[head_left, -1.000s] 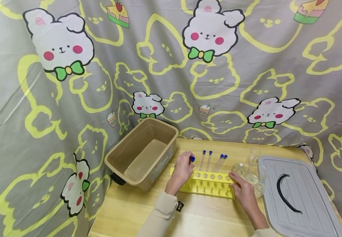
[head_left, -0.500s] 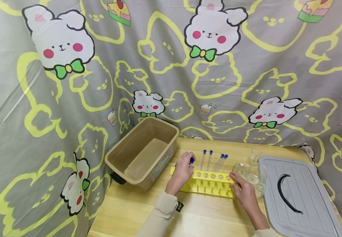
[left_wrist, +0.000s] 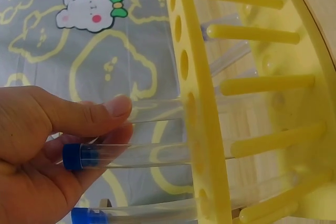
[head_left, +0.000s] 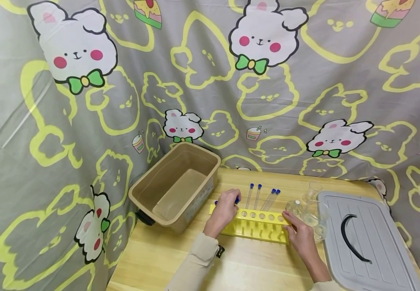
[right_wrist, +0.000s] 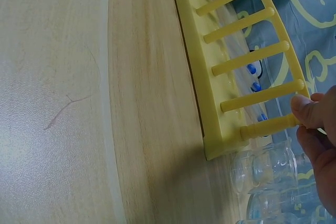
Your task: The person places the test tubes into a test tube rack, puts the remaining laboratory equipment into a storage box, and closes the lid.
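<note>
In the left wrist view my left hand (left_wrist: 68, 135) pinches a clear test tube (left_wrist: 157, 110) between thumb and fingertips; its lower part passes into a hole of the yellow test tube rack (left_wrist: 210, 145). Its cap is hidden there. Two blue-capped test tubes stand in neighbouring holes, one capped tube (left_wrist: 142, 155) passing in front of my fingers and another (left_wrist: 147, 212) beyond it. My right hand (head_left: 300, 234) grips the rack's right end by its top bar, thumb in front. Behind the rack, several blue-capped test tubes (head_left: 257, 198) lie on the table.
A brown plastic bin (head_left: 195, 202) stands left of the rack. Clear glass vessels (head_left: 309, 214) stand close to my right hand. Beside them lies a grey lid (head_left: 362, 234) with a black handle. A patterned curtain (head_left: 268, 101) hangs behind the wooden table (head_left: 253, 266).
My left hand has moved slightly down with the tube, its blue cap sinking toward the rack. Another blue cap now shows left of that hand. The right hand keeps its hold.
</note>
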The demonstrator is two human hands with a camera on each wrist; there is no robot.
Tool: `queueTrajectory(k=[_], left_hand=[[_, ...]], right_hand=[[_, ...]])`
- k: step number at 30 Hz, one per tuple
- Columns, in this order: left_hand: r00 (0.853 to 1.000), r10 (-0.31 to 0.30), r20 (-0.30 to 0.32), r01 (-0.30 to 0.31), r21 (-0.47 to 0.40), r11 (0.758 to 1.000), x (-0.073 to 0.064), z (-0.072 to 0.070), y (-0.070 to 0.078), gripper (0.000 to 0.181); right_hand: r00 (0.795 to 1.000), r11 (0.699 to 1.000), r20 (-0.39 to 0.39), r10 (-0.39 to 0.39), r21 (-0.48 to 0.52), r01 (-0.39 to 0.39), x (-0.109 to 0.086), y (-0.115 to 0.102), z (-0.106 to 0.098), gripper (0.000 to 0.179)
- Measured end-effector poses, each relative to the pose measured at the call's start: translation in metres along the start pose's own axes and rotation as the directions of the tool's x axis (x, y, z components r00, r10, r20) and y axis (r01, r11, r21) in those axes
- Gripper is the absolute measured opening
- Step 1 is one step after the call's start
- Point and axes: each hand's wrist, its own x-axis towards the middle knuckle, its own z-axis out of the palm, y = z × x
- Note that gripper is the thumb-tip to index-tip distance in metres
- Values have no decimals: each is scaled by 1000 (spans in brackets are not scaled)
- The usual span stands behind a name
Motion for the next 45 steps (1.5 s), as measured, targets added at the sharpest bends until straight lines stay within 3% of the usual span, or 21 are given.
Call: queueTrajectory(k=[13,23,28,34,39,45], left_hand=[[999,4,52,-10,105,994,-2,-1,2,33],[995,-25,98,17,80,997,-6,-12,9,37],[997,-31,72,27,60,998,-11,-21,13,44],[1000,-22,1,22,-16,1000,-22,-35,9,51],[997,-21,-79,17,-48,999,-32,-43,-3,64],[992,-93,-91,82,-121,989,-46,-46,-24,79]], right_hand=[[1000,1000,-1,-7,10,7,0,0,-1,50],[1000,1000,5,-8,-1,8,1,0,0,49],[1000,1000,0,-3,-11,3,1,-1,-1,48],[1000,1000,1,-18,-1,18,0,-1,-1,49],[1000,1000,-7,-28,-7,28,0,-1,0,49],[1000,1000,-9,-23,-1,23,-1,-1,0,49]])
